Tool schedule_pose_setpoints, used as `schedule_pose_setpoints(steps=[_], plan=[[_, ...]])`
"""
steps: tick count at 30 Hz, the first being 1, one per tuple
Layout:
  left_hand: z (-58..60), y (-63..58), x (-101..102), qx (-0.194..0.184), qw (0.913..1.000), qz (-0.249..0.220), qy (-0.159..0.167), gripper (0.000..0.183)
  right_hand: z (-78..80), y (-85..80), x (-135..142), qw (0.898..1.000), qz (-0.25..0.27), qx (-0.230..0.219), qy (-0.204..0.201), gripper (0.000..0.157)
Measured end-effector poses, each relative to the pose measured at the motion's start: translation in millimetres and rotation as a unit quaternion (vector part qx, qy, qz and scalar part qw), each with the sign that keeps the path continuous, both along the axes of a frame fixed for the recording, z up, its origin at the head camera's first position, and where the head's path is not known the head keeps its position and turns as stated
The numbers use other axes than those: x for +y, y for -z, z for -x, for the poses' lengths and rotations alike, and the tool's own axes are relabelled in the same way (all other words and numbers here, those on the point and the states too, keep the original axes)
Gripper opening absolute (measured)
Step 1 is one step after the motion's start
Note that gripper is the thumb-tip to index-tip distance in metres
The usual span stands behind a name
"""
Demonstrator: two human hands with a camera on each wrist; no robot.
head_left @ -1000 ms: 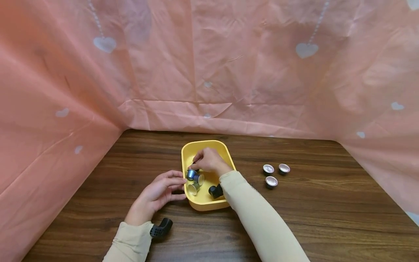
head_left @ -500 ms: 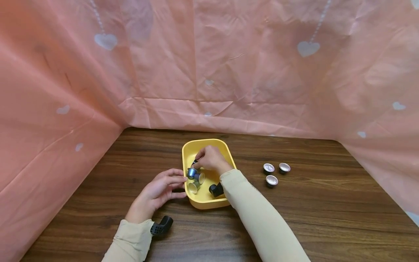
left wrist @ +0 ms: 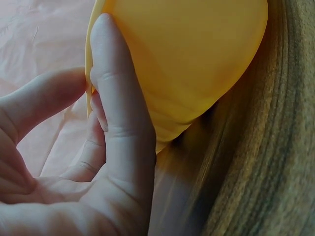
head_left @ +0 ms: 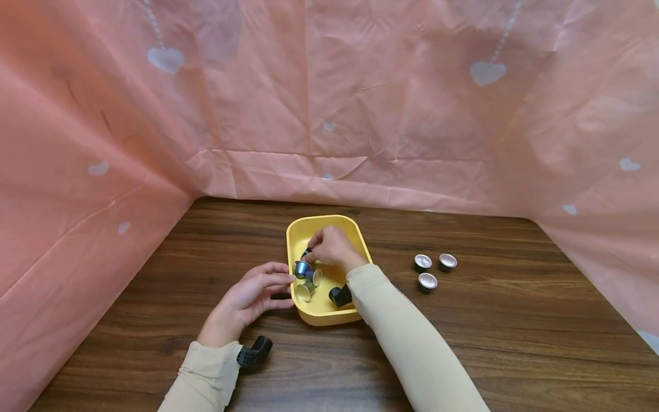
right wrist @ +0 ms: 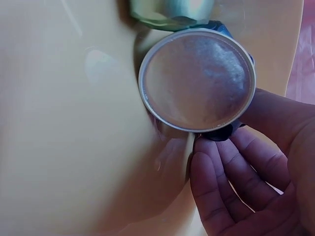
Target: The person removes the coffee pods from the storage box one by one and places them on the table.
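My left hand (head_left: pixel 252 294) holds the left side of a yellow box (head_left: pixel 329 320). In the left wrist view its fingers stand on both sides of the thin rim (left wrist: pixel 89 54). My right hand (head_left: pixel 334 249) reaches into the box and pinches a small black coffee capsule (head_left: pixel 306 253) near the left wall; the fingers hide most of it. Just nearer lie a blue capsule (head_left: pixel 301 269), a dark purple capsule (head_left: pixel 311 278) and an olive-gold capsule (head_left: pixel 305 292). A pale capsule lid (right wrist: pixel 197 81) fills the middle of the right wrist view, in front of the pinching fingers.
Three dark capsules (head_left: pixel 427 282) stand lid up on the brown wooden table (head_left: pixel 494 320), right of the box. Pink cloth (head_left: pixel 391 114) with hearts hangs behind and at both sides. A black wrist device (head_left: pixel 254 351) juts from the left sleeve, another (head_left: pixel 341 296) from the right.
My right hand has drawn slightly back and right from the blue capsule, and more of the black capsule shows. The left hand stays at the box. The head view has tilted slightly up.
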State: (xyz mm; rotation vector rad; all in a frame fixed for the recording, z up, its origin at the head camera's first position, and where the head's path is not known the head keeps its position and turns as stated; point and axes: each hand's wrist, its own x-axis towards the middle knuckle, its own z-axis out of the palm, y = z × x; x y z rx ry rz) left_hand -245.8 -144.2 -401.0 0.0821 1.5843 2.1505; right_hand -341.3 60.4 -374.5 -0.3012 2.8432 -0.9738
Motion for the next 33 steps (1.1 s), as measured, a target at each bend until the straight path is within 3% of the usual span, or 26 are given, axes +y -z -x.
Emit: schedule_pose_setpoints(steps=[21, 33], plan=[[1.4, -0.2, -2.4, 0.000, 0.9999, -0.011, 0.003, 0.012, 0.8, -2.0, 0.3, 1.000, -0.001, -0.005, -0.005, 0.028], [3.8, -1.5, -1.3, -0.009, 0.9999, -0.007, 0.001, 0.009, 0.2, -6.7, -1.9, 0.995, 0.091, -0.010, 0.048, 0.030]])
